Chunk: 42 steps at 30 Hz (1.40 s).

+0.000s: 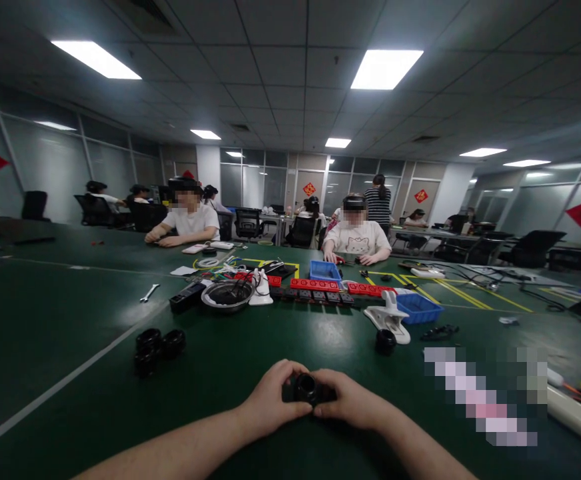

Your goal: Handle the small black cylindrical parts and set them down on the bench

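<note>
Both my hands meet low in the middle of the view over the green table [70, 320]. My left hand [270, 397] and my right hand [350, 400] together grip a small black ring-shaped part [305, 387], whose round opening faces up between my thumbs. Three more black round parts [158, 348] lie grouped on the table to the left, apart from my hands. Another black round part [385, 341] sits ahead to the right, beside a white plastic clamp [389, 319].
A metal bowl [226, 295], rows of red and black blocks [320, 288], two blue bins [417, 308] and a wrench [149, 292] lie across the table's middle. Two people sit at the far side, others work behind. White tubes [578, 417] lie at the right.
</note>
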Available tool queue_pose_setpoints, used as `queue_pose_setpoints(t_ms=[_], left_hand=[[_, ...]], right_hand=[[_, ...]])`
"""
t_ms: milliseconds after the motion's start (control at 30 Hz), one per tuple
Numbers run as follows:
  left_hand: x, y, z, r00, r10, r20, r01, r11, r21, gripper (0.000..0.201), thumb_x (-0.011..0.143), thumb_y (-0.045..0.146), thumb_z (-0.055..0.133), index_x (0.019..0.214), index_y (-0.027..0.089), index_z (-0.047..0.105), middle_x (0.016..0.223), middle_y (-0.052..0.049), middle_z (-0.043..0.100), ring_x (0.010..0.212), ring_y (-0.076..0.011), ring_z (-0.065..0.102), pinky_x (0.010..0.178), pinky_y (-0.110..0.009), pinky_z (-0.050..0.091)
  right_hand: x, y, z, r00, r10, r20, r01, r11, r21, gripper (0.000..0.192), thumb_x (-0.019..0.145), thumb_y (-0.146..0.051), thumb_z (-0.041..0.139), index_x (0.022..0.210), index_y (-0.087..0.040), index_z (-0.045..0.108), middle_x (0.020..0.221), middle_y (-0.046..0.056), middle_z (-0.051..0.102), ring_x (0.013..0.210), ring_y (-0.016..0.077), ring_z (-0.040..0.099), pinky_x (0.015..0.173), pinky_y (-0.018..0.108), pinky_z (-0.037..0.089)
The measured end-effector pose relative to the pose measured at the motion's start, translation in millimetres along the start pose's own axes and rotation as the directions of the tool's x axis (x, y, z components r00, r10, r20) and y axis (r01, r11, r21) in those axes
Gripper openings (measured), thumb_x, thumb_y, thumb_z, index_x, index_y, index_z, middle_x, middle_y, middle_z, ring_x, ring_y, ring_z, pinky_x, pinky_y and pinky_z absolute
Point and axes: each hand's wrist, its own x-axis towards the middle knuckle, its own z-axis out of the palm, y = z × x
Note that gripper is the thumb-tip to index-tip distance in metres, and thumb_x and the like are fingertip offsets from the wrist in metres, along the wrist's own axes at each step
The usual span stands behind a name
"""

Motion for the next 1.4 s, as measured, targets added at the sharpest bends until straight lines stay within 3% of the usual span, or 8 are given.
queue_pose_setpoints(t_ms=[133,300,533,700,867,1033,1233,1400], left_hand=[[0.9,-1.8,0.5,1.000,-0.017,0.010,0.017,1.000,-0.027,0.037,0.059,0.019,0.069,0.092,0.019,0.053,0.090,0.000,0.051,0.078,-0.0153,0.047,0.065,-0.023,0.038],[2.0,0.4,2.2,0.997,-0.076,0.019,0.077,0.996,-0.049,0.038,0.055,0.021,0.072,0.088,0.017,0.053,0.085,0.000,0.051,0.075,-0.0147,0.046,0.064,-0.023,0.037],[2.3,1.3,9.7,0.987,-0.157,-0.033,0.155,0.987,-0.038,0.040,0.049,0.023,0.075,0.081,0.016,0.051,0.081,0.001,0.048,0.073,-0.0153,0.045,0.061,-0.023,0.035],[3.0,-3.5,10.4,0.988,-0.134,-0.071,0.133,0.991,-0.027,0.038,0.051,0.021,0.074,0.082,0.016,0.051,0.081,0.001,0.048,0.074,-0.0153,0.045,0.064,-0.024,0.036],[1.2,-3.4,4.2,0.997,-0.073,0.028,0.075,0.996,-0.045,0.036,0.058,0.022,0.069,0.089,0.018,0.051,0.088,0.000,0.050,0.079,-0.0159,0.047,0.066,-0.024,0.037],[0.9,-1.8,-0.1,0.995,-0.006,0.101,0.012,0.999,-0.052,0.051,0.058,0.019,0.070,0.104,0.023,0.050,0.093,0.000,0.050,0.079,-0.0153,0.048,0.066,-0.023,0.039],[0.8,-2.6,-0.5,0.992,0.043,0.115,-0.039,0.999,-0.033,0.041,0.058,0.027,0.072,0.095,0.021,0.056,0.085,0.001,0.048,0.075,-0.0143,0.047,0.063,-0.022,0.037],[-0.1,-1.4,2.5,0.996,-0.012,0.087,0.014,0.999,-0.031,0.042,0.053,0.034,0.075,0.087,0.018,0.056,0.083,0.001,0.048,0.074,-0.0147,0.046,0.061,-0.022,0.036]], right_hand=[[1.8,-2.2,1.9,0.999,0.043,0.020,-0.045,0.995,0.093,0.023,0.062,-0.009,0.059,0.084,-0.013,0.058,0.071,-0.003,0.052,0.067,0.0115,0.047,0.060,0.020,0.036],[3.7,0.8,3.7,0.994,0.103,-0.031,-0.102,0.994,0.027,0.026,0.055,-0.015,0.067,0.076,-0.014,0.053,0.067,-0.005,0.048,0.063,0.0096,0.044,0.053,0.018,0.033],[8.1,-4.6,14.8,0.973,0.179,-0.147,-0.219,0.914,-0.343,0.043,0.048,-0.041,0.072,0.074,-0.016,0.049,0.069,-0.001,0.054,0.059,0.0128,0.046,0.048,0.020,0.029],[8.3,-10.8,22.3,0.960,0.086,-0.267,-0.231,0.782,-0.579,0.050,0.051,-0.060,0.063,0.073,-0.016,0.053,0.070,0.004,0.057,0.067,0.0211,0.051,0.062,0.031,0.033],[4.3,-10.0,9.4,0.998,0.034,-0.058,-0.052,0.937,-0.346,0.056,0.048,-0.044,0.073,0.094,-0.018,0.055,0.087,0.003,0.056,0.079,0.0201,0.050,0.066,0.027,0.036],[1.8,-2.6,-4.4,0.995,-0.008,0.101,0.019,0.994,-0.108,0.034,0.059,-0.020,0.069,0.092,-0.018,0.060,0.087,-0.001,0.055,0.081,0.0163,0.050,0.069,0.023,0.036],[2.1,6.1,0.0,0.995,0.056,0.086,-0.056,0.998,-0.003,0.031,0.056,-0.021,0.071,0.083,-0.014,0.059,0.074,-0.004,0.054,0.069,0.0125,0.048,0.058,0.020,0.035],[3.4,4.1,8.3,0.993,0.118,-0.015,-0.119,0.980,-0.162,0.040,0.047,-0.034,0.075,0.075,-0.015,0.054,0.067,-0.005,0.051,0.060,0.0103,0.044,0.048,0.018,0.029]])
